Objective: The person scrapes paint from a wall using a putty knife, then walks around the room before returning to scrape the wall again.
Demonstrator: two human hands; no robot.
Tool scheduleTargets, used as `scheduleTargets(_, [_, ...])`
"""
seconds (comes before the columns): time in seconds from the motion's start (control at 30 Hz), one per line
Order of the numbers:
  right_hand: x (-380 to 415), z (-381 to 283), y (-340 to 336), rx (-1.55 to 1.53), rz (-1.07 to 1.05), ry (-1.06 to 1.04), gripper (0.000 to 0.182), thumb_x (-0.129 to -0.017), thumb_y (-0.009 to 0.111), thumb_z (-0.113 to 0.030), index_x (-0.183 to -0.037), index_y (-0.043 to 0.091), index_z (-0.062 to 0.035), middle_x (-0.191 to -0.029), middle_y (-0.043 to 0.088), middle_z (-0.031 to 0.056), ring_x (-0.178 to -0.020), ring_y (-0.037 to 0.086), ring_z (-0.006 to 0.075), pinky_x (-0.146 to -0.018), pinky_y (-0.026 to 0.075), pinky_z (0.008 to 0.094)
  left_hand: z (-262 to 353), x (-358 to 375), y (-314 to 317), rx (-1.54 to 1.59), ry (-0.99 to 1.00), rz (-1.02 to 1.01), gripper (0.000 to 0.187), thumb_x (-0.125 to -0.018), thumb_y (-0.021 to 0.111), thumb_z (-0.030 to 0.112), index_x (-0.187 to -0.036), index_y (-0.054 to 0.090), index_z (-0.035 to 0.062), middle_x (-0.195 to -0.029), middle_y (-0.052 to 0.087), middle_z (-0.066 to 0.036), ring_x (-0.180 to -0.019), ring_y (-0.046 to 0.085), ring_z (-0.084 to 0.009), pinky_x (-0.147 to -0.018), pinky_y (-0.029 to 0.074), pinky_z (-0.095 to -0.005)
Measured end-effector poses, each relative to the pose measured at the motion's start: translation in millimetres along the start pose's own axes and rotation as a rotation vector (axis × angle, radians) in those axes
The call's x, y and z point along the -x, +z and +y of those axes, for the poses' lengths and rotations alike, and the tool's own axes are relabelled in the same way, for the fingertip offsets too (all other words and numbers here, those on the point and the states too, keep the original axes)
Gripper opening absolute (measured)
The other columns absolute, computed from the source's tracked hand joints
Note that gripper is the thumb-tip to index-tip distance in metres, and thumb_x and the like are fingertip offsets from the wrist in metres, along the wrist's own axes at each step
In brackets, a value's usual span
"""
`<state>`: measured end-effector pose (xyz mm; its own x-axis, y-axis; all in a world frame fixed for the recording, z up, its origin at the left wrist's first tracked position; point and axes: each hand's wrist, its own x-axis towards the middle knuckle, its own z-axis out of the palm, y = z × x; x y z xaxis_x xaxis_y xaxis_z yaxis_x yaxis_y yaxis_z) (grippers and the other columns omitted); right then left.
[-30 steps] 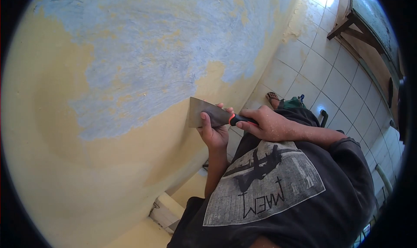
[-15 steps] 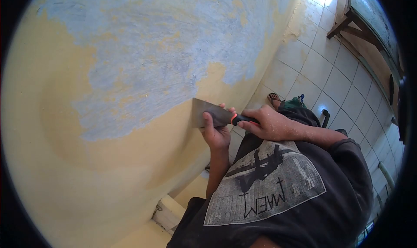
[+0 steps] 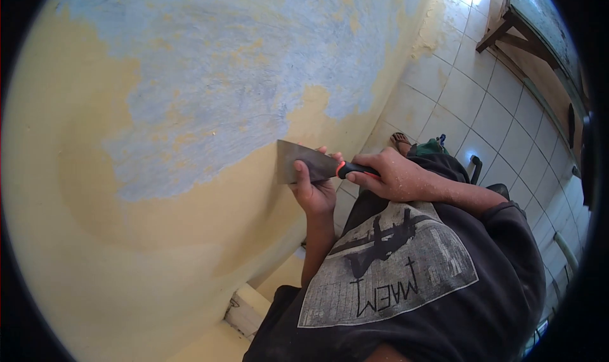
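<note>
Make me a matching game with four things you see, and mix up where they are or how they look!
1. Left hand
2. Wall
3. Right hand
4. Floor

A. Gripping the black and red handle
B. Pale square tiles
C. Holding the metal blade
D. Yellow and light blue

Pairs: 1-C, 2-D, 3-A, 4-B

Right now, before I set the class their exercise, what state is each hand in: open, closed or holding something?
Left hand: closed on the scraper blade, thumb against its face.
Right hand: closed around the scraper handle.
</note>
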<state>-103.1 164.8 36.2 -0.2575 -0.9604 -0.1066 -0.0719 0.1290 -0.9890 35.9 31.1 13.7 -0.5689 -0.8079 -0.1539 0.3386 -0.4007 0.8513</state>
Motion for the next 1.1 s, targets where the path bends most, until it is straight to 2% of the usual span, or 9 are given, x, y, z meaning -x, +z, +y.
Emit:
scheduleTargets(0.07, [2.0,0.8,-1.8,-0.018,-0.002,0.025,0.033,-0.091,0.057,-0.03,-0.085,0.058,0.0025,-0.056,0.052,0.0195,-0.053,0.054,0.0369,-0.053,0.042,0.041,-7.1,-0.9,1.8,-0.011,-0.004,0.021,0.045,-0.093,0.055,0.03,-0.124,0.042,0.0001,-0.103,0.059,-0.021,-0.091,0.063,-0.0313,-0.076,0.056,-0.0487])
scheduleTargets(0.17, [0.0,-8.4,1.2,0.029,-0.024,0.007,0.033,-0.091,0.056,-0.029,-0.084,0.058,0.0024,-0.056,0.052,0.0196,-0.054,0.054,0.0371,-0.054,0.042,0.0412,3.3,2.1,-1.6,-0.041,-0.009,0.065,0.048,-0.095,0.048,0.035,-0.132,0.036,0.0067,-0.104,0.06,-0.018,-0.082,0.064,-0.033,-0.074,0.055,-0.0417])
scheduleTargets(0.4, [-1.2,-7.2,1.6,0.013,-0.03,0.022,0.032,-0.091,0.056,-0.029,-0.086,0.058,0.0027,-0.056,0.052,0.0197,-0.054,0.054,0.0377,-0.054,0.042,0.0416,0.3,1.4,0.7,-0.033,0.011,0.059,0.045,-0.096,0.047,0.033,-0.131,0.037,0.0068,-0.104,0.06,-0.017,-0.083,0.065,-0.0313,-0.075,0.055,-0.0409])
scheduleTargets(0.57, [-3.6,-14.9,7.6,-0.002,-0.039,-0.02,0.03,-0.091,0.056,-0.028,-0.087,0.058,0.0021,-0.055,0.052,0.0191,-0.053,0.054,0.0367,-0.052,0.041,0.0414,21.9,5.7,3.3,0.006,0.004,0.004,0.044,-0.096,0.048,0.032,-0.13,0.038,0.0059,-0.104,0.06,-0.017,-0.082,0.065,-0.0314,-0.075,0.055,-0.0415])
scheduleTargets(0.77, [-0.4,-11.8,1.2,0.011,-0.054,0.015,0.029,-0.092,0.055,-0.028,-0.089,0.058,0.0011,-0.054,0.051,0.0184,-0.051,0.054,0.0359,-0.052,0.041,0.0413,7.7,3.0,5.4,-0.07,0.032,0.066,0.044,-0.096,0.048,0.033,-0.13,0.039,0.0058,-0.104,0.06,-0.017,-0.082,0.065,-0.0321,-0.075,0.055,-0.0417])
scheduleTargets(0.87, [-3.2,-20.1,6.7,0.035,-0.049,-0.052,0.03,-0.093,0.054,-0.027,-0.086,0.056,0.0022,-0.053,0.049,0.0149,-0.048,0.052,0.0272,-0.05,0.04,0.0363,28.4,6.1,8.2,0.006,0.018,-0.017,0.044,-0.096,0.048,0.033,-0.129,0.039,0.0053,-0.104,0.06,-0.017,-0.082,0.065,-0.0328,-0.073,0.056,-0.0418])
scheduleTargets(0.97, [-1.4,-18.8,5.1,0.001,-0.027,-0.034,0.03,-0.092,0.055,-0.028,-0.088,0.058,0.0009,-0.054,0.051,0.0186,-0.051,0.054,0.0361,-0.052,0.041,0.0415,20.6,4.4,3.2,0.069,0.015,-0.006,0.043,-0.095,0.05,0.028,-0.127,0.04,0.0003,-0.106,0.059,-0.021,-0.087,0.064,-0.0329,-0.073,0.057,-0.0462])
scheduleTargets(1.1, [-1.4,-15.7,3.6,0.006,-0.027,-0.02,0.03,-0.092,0.055,-0.029,-0.089,0.058,0.0006,-0.055,0.051,0.0187,-0.052,0.054,0.0373,-0.053,0.042,0.042,13.0,1.2,4.0,-0.008,0.019,0.035,0.044,-0.095,0.049,0.03,-0.128,0.039,0.0025,-0.104,0.06,-0.02,-0.086,0.064,-0.0326,-0.074,0.057,-0.0452])
